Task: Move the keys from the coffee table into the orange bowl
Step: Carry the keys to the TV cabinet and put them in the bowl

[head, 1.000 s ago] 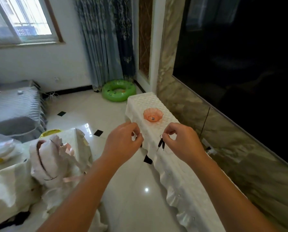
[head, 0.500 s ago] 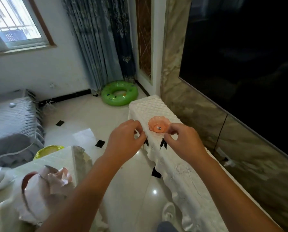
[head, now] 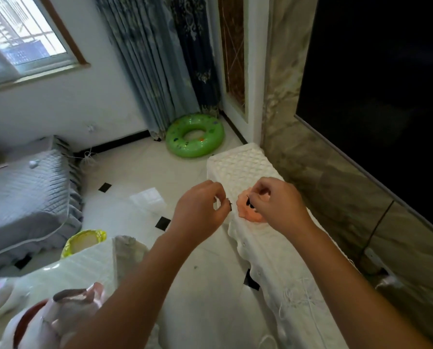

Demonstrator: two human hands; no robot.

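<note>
Two bare hands: left hand [head: 201, 206] and right hand [head: 277, 204], each with fingertips pinched on a small dark key. Two small dark keys: the left key [head: 229, 204] and the right key [head: 248, 202]. One translucent orange scalloped bowl [head: 245, 212]. One long bench under a white quilted cover [head: 245, 170]. One green inflatable swim ring [head: 194, 139]. One grey quilted sofa [head: 26, 197]. One barred window [head: 19, 41]. One large dark wall screen [head: 376, 79]. One yellow-rimmed bin [head: 83, 241]. At least five black floor diamonds [head: 104, 187].
</note>
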